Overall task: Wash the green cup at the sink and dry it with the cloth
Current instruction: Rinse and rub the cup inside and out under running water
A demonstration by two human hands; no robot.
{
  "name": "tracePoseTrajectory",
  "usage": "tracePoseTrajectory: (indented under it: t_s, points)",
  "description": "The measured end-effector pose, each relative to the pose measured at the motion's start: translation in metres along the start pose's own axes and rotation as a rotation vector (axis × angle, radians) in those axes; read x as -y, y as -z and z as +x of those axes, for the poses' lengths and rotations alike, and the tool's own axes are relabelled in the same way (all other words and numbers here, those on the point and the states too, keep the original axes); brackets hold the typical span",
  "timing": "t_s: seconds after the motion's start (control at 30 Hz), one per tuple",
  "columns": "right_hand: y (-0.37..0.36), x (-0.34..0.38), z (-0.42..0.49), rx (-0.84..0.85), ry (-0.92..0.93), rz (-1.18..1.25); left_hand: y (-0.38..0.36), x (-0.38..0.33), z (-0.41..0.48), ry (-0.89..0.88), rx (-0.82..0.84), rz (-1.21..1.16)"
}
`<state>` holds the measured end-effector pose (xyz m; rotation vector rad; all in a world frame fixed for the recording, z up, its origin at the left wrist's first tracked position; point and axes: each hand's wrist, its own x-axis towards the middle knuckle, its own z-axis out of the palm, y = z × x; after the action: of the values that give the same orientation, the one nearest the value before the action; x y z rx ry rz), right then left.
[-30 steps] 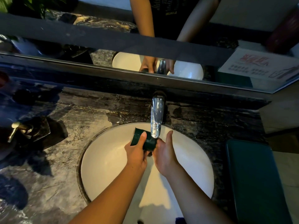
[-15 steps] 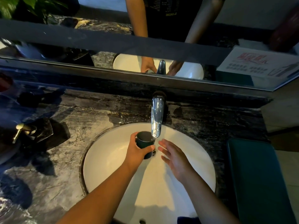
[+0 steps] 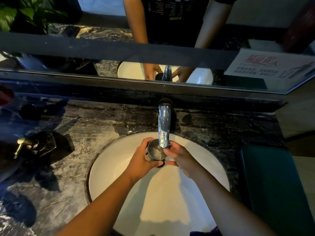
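Marble counter [image 3: 68, 176], dark with pale veins, fills most of the view. A long mirror [image 3: 109, 68] runs along its back edge. Set into the counter is a round white sink [image 3: 119, 193], and to the right of it lies a flat dark green pad [image 3: 276, 193] (whether it is cloth I cannot tell).

Both forearms reach from the bottom edge over the basin and meet under the chrome faucet [image 3: 164, 123], which stands behind the sink at its middle.

The left hand [image 3: 141, 160] grips the green cup [image 3: 156, 151] from the left, with its fingers wrapped around the wall. The right hand [image 3: 180, 157] holds the same cup from the right, fingers bent against its side. The index fingertip is at the rim and the thumb is lower down.

The cup stands upright above the basin with its mouth directly below the faucet spout, touching or nearly touching it. Inside the cup there is pale, foamy water.

At the left of the counter, well apart from the sink, a brass pump [image 3: 22, 145] sits on a dark bottle.
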<state>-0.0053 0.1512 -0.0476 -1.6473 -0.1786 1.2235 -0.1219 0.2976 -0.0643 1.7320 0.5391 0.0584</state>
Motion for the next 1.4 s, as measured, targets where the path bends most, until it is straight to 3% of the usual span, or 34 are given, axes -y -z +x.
tracePoseTrajectory:
  t_s: [0.17,0.3,0.4,0.53,0.67,1.1,1.4]
  points:
    - [-0.008,-0.017,0.007,0.097,0.005,-0.185,-0.009,0.009,-0.007,0.096,-0.027,-0.222]
    - [-0.012,-0.026,0.010,0.079,0.012,-0.248,-0.014,0.015,-0.017,0.088,0.023,-0.201]
    - [-0.010,-0.029,0.012,0.032,0.063,-0.180,-0.007,0.018,-0.017,0.155,0.093,-0.218]
    - [0.001,-0.036,0.009,-0.122,0.096,-0.130,0.005,0.014,-0.014,0.280,-0.011,-0.282]
    - [-0.003,-0.044,0.006,-0.057,0.055,-0.232,0.006,0.006,-0.012,0.340,-0.074,-0.306]
    - [-0.019,-0.032,0.009,-0.199,0.129,-0.112,-0.011,-0.005,-0.008,0.461,-0.089,-0.459]
    - [-0.018,-0.039,0.004,-0.152,0.096,-0.193,-0.015,-0.004,-0.005,0.463,-0.103,-0.471]
